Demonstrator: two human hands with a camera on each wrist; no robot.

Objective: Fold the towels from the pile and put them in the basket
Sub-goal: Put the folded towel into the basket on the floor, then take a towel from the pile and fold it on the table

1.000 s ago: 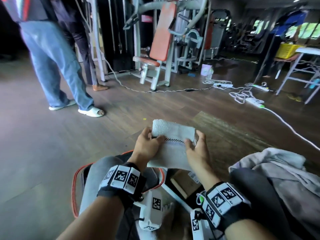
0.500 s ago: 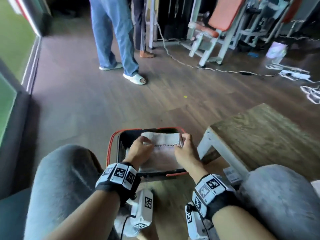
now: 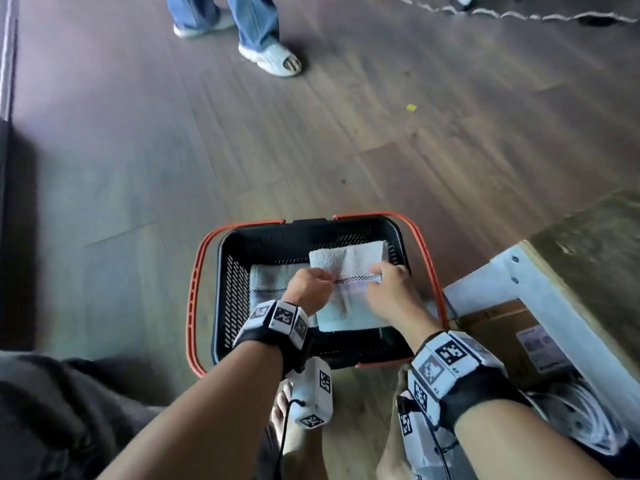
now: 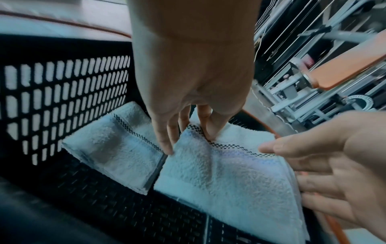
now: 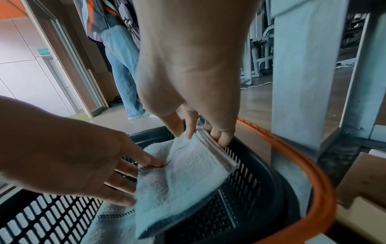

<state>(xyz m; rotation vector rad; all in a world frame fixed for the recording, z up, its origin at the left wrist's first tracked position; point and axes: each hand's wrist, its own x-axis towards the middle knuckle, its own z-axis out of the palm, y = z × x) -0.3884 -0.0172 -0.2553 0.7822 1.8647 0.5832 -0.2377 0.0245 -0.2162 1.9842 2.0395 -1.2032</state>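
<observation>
A black mesh basket (image 3: 311, 224) with orange handles stands on the floor in front of me. Both hands hold a folded white towel (image 3: 349, 259) with a checked stripe low inside its right half. My left hand (image 3: 313, 284) pinches the towel's left edge, thumb on top, as the left wrist view shows on the towel (image 4: 225, 173). At the right edge my right hand (image 3: 382, 275) pinches the layered fold (image 5: 211, 145). Another folded towel (image 3: 268, 282) lies flat in the basket's left half (image 4: 117, 148).
A person in jeans and white slippers (image 3: 273, 60) stands on the wood floor beyond the basket. A wooden table with white legs (image 3: 519, 282) is close on the right, with a cardboard box (image 3: 502, 327) and coiled cable (image 3: 581, 417) under it.
Both hands carried the folded towel from over the table leftwards and down into the basket. My head tilted down to follow.
</observation>
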